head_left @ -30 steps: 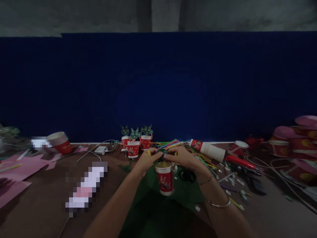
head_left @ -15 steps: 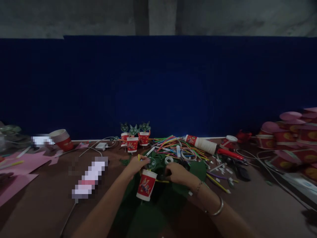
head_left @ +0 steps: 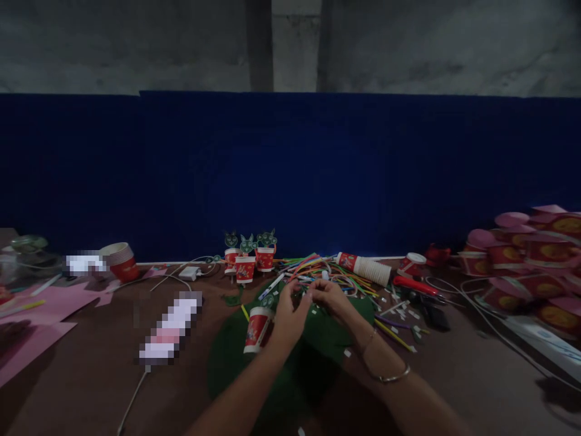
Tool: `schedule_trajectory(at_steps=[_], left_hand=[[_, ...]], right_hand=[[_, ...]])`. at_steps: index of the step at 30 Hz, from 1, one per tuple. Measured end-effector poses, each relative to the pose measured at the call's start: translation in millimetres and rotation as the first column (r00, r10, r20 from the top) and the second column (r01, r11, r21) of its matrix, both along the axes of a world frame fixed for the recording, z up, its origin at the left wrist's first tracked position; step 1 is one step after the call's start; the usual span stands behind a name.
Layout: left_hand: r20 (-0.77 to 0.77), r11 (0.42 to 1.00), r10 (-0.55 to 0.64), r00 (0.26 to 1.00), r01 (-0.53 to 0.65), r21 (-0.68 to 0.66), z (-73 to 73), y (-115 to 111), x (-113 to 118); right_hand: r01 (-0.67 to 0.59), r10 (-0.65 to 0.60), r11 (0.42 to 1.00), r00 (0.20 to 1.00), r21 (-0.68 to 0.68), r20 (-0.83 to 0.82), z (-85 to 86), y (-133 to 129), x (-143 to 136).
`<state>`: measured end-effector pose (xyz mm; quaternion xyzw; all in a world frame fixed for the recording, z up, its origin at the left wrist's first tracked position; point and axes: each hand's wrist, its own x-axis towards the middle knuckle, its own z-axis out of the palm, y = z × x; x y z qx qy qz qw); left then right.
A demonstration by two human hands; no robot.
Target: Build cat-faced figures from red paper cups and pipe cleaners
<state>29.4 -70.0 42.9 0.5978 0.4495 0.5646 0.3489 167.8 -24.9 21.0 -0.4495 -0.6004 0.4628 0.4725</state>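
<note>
My left hand (head_left: 292, 312) and my right hand (head_left: 333, 303) meet fingertip to fingertip above a dark green sheet (head_left: 227, 363). The fingers of both are pinched together; what they hold, if anything, is too small and dark to make out. Just left of my left wrist is a red and white paper cup (head_left: 257, 330), slightly tilted, with a green paper animal head (head_left: 269, 301) at its rim. A yellow stick (head_left: 246, 312) pokes out from the cup's left side. My left hand hides part of the cup's right side.
Finished-looking cup figures (head_left: 245, 269) stand by the blue partition (head_left: 290, 169). Behind my hands lies a pile of coloured pipe cleaners (head_left: 313, 263), with a stack of paper cups (head_left: 370, 270) on its side. Red-and-pink items (head_left: 512, 254) are heaped right; pink paper (head_left: 59, 303) lies left.
My left hand has left the cup's head and moved right to meet my right hand. The white tape roll beside my right hand no longer shows. The cup sits slightly farther left.
</note>
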Motion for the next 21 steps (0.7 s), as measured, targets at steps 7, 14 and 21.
schedule_trajectory(at_steps=[7, 14, 21], left_hand=[[0.084, 0.999, 0.034, 0.996, -0.031, -0.039, -30.1, 5.2, 20.1], [-0.052, 0.985, -0.129, 0.99, 0.134, 0.113, -50.4, 0.2, 17.8], [0.134, 0.993, 0.067, 0.989, -0.053, -0.107, -57.1, 26.0, 10.0]], right_hand=[[0.069, -0.083, 0.987, 0.992, 0.147, 0.091, -6.4, 1.4, 15.7], [0.319, -0.718, 0.667, 0.517, 0.673, 0.466, -42.0, 19.8, 60.6], [0.318, -0.71, 0.704, 0.344, 0.635, 0.614, -47.5, 13.8, 54.1]])
